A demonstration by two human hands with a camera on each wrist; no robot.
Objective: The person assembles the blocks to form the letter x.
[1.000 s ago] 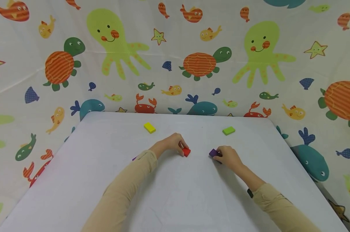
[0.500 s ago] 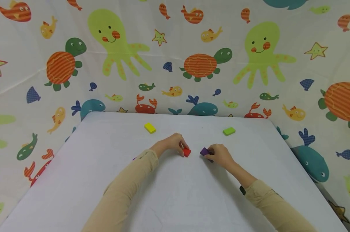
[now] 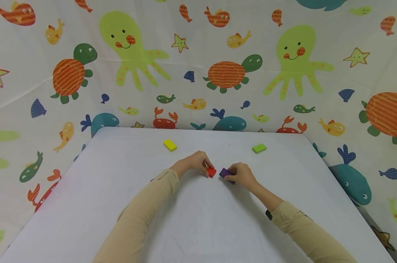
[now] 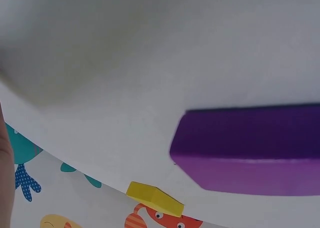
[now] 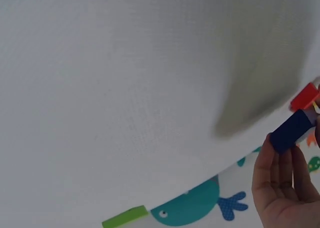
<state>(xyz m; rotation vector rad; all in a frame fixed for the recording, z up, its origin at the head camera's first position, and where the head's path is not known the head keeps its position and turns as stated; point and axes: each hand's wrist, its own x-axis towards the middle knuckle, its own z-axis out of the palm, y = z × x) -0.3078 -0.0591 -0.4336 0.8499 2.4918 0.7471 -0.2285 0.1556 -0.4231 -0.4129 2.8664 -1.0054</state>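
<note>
Near the middle of the table, my left hand (image 3: 196, 162) pinches a small red block (image 3: 211, 172) between thumb and fingers. To its right, my right hand (image 3: 244, 176) grips a dark purple block (image 3: 224, 172), its left end facing the red one with a narrow gap between. In the right wrist view this block (image 5: 290, 130) looks dark blue, with fingers (image 5: 266, 168) against it and the red block (image 5: 303, 97) just beyond. Only an edge of the left hand (image 4: 5, 173) shows in the left wrist view.
Another purple block (image 4: 250, 148) lies by the left forearm, mostly hidden by the sleeve in the head view. A yellow block (image 3: 170, 145) and a green block (image 3: 259, 148) lie toward the far edge of the white table (image 3: 198, 226). A sea-animal cloth (image 3: 192, 33) hangs behind.
My right hand has moved left with the purple block, bringing it close to the red one. The left hand stays in place on the red block.
</note>
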